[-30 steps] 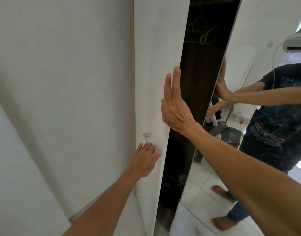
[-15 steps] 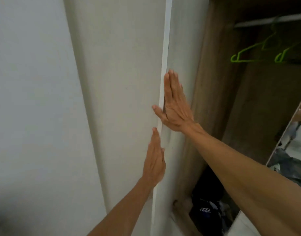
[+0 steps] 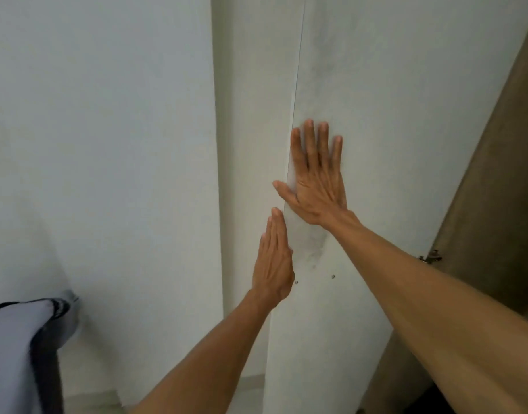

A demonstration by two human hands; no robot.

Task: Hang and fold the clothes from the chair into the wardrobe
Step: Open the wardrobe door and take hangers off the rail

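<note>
Wardrobe door [image 3: 391,115], white and smudged, fills the middle, with a pale wall [image 3: 92,144] to its left and brown wood [image 3: 495,174] at far right. The right hand [image 3: 316,186] lies flat on the door, fingers straight. The left hand [image 3: 273,264] rests edge-on at the door's edge, fingers straight, holding nothing. Grey clothes [image 3: 14,348] hang at lower left, cut off by the frame; what carries them is hard to make out.

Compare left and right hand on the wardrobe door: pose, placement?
The right hand lies palm-flat on the face of the door; the left hand is turned edge-on at the door's edge. The right hand sits higher, the left hand lower. The right hand's thumb sticks out sideways; the left hand's fingers are together. Both have straight fingers and hold nothing.
</note>
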